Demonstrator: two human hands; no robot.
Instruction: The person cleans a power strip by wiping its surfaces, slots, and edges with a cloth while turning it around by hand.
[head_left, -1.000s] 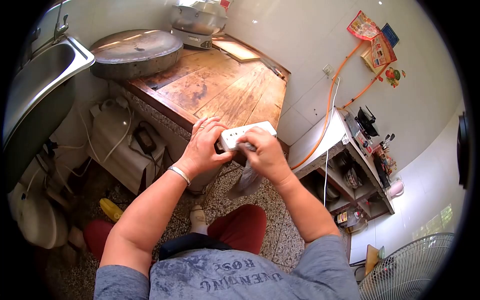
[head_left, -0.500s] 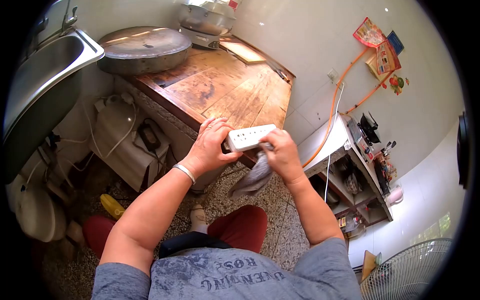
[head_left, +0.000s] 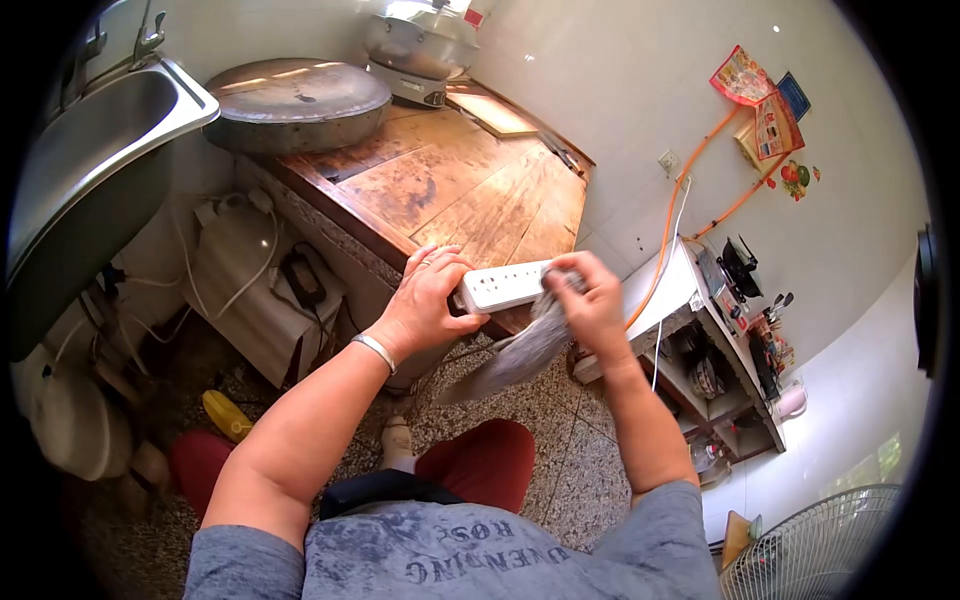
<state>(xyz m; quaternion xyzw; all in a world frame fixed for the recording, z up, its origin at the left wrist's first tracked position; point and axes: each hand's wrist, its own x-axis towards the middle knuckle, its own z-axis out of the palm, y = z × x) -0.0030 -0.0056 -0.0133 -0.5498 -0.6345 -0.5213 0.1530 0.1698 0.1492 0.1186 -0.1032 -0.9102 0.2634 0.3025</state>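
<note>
A white power strip (head_left: 503,286) lies at the near edge of the wooden tabletop, its sockets facing up. My left hand (head_left: 425,298) grips the strip's left end, with the thumb at the near side and the fingers behind. Bunched in my right hand (head_left: 588,300) is a grey cloth (head_left: 520,355), which touches the strip's right end. The cloth's loose part hangs down over the floor and is blurred. My right fingertips are partly hidden by the cloth.
On the wooden tabletop (head_left: 480,200) stand a large round lid (head_left: 300,95) and a steel pot (head_left: 420,45). A metal sink (head_left: 120,115) is at the left. To the right are a shelf unit (head_left: 715,350), an orange hose (head_left: 668,230) and a fan (head_left: 815,550).
My right hand has moved right along the strip to its end, and the cloth now swings out below to the left. The view has shifted slightly.
</note>
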